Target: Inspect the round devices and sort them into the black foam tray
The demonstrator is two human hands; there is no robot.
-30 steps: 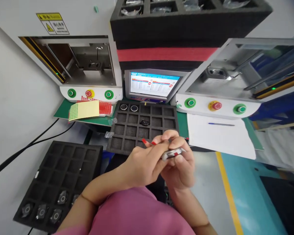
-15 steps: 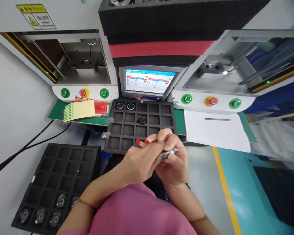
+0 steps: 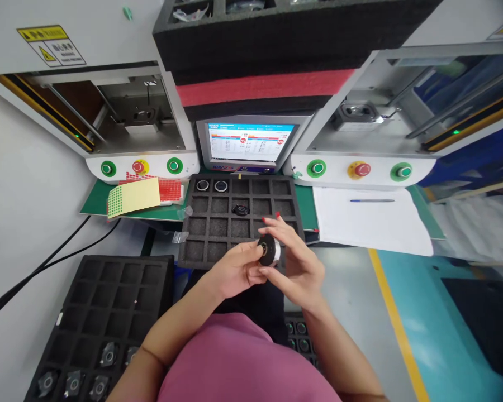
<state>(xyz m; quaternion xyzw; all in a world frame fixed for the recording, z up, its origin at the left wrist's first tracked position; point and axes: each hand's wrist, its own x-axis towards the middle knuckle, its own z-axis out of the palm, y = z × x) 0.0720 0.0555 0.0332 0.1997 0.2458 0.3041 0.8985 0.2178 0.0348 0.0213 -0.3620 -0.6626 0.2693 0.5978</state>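
In front of my chest, a round black watch body [image 3: 269, 250] with a silver rim shows its dark, ringed side. My left hand [image 3: 238, 271] grips it from the left, thumb pressed on that ringed side. From the right, my right hand [image 3: 299, 265] curves around the rim, thumb at the lower edge and fingers at the upper edge. Behind both hands lies a black foam tray [image 3: 251, 196] of square compartments. It holds two silver-rimmed round pieces [image 3: 220, 186] at the back left and a black round piece [image 3: 241, 209] near the middle.
A second foam tray [image 3: 98, 301] at lower left holds several wrapped round pieces [image 3: 73, 383]. Beyond stand a screen [image 3: 247, 142] and two machine bays with push buttons [image 3: 317, 168]. Sticker sheets [image 3: 134, 196] lie left; paper [image 3: 371, 223] and a pen [image 3: 372, 201] lie right.
The watch body has turned so its black ringed side faces me. My left hand has drawn back from over my right hand, and my right fingers have spread around the rim.
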